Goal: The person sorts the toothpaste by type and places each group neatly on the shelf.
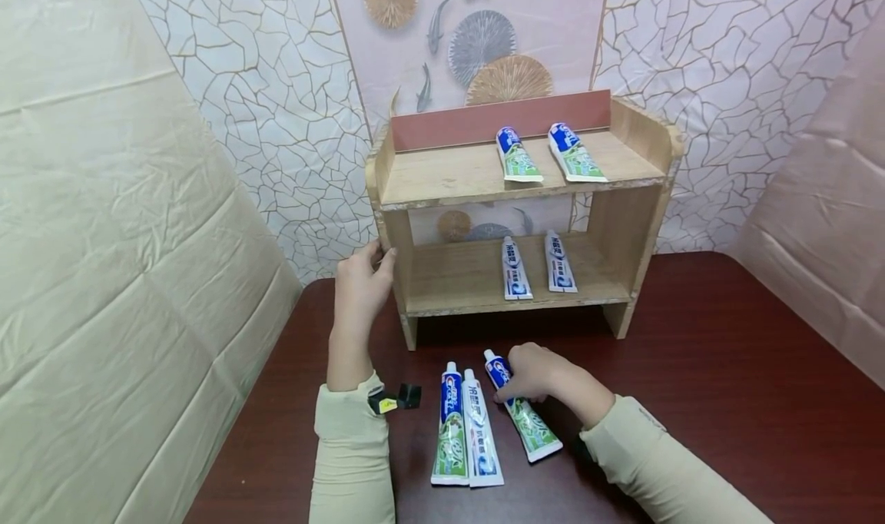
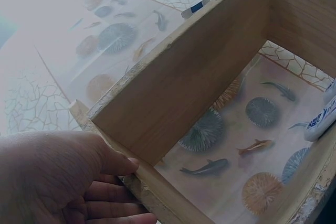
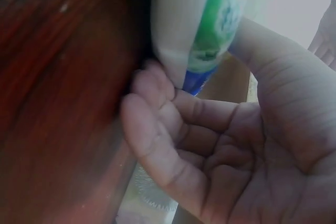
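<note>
My left hand [image 1: 362,290] grips the left side panel of a small two-tier wooden shelf [image 1: 432,284]. In the left wrist view the thumb lies against the panel's front edge, with the fingers on the outer side. Down on the dark red table, my right hand [image 1: 542,374] holds a blue-and-green toothpaste tube [image 1: 534,430] between thumb and fingers, its cap pointing toward the shelf. The right wrist view shows the same tube [image 3: 220,22] close up, partly cut off. Beside it lie another blue-and-green tube [image 1: 452,432] and a white toothpaste tube [image 1: 482,436], side by side.
Two blue-and-green tubes [image 1: 515,155] lie on the upper tier. Two white tubes [image 1: 516,270] lie on the lower tier. The table [image 1: 726,355] extends to both sides, with patterned cloth behind the shelf and beige fabric [image 1: 173,278] at the sides.
</note>
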`<state>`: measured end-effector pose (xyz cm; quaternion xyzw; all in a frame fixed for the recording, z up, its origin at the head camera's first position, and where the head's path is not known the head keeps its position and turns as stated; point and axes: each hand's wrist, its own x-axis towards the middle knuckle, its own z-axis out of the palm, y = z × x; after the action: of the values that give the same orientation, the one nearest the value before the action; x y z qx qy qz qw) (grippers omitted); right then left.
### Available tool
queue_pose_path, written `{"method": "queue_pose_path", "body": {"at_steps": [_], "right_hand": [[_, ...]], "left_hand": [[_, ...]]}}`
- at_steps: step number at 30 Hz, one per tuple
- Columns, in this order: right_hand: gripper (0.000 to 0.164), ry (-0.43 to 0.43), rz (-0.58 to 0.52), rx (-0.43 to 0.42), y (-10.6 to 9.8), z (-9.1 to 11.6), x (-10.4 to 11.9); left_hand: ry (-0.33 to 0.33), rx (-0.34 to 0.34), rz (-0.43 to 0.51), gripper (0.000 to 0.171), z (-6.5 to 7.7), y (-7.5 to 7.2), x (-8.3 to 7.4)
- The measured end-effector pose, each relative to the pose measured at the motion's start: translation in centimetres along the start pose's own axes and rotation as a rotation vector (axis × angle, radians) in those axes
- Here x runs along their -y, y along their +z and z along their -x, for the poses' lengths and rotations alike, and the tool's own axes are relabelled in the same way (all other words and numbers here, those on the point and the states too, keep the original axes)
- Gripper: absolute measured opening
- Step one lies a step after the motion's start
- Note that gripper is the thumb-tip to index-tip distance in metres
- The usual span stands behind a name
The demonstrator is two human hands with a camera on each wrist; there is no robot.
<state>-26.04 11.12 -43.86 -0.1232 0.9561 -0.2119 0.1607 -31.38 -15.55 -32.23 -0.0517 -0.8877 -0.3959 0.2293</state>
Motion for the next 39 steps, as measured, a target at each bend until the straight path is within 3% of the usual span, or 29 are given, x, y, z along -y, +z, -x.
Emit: {"method": "queue_pose_path", "body": {"at_steps": [7,15,25,39], "right_hand": [[0.036,-0.024,0.011,-0.125,0.2,-0.6,-0.2],[0.036,-0.037,-0.001,-0.153,-0.1,-0.9,-0.3],[0.041,-0.120,-0.032,-0.215,-0.6,-0.9,-0.4],[0.028,-0.218,-0.073,-0.214,-1.4,-1.3,-1.0]], "left_hand": [[0.018,-0.006,0.004,0.044,0.0,0.0,0.1],[0.015,-0.010,0.012,0.043,-0.1,0.0,0.2],[0.013,-0.002,0.021,0.045,0.0,-0.1,0.0],[0.023,-0.013,0.019,0.043,-0.1,0.0,0.1]]}}
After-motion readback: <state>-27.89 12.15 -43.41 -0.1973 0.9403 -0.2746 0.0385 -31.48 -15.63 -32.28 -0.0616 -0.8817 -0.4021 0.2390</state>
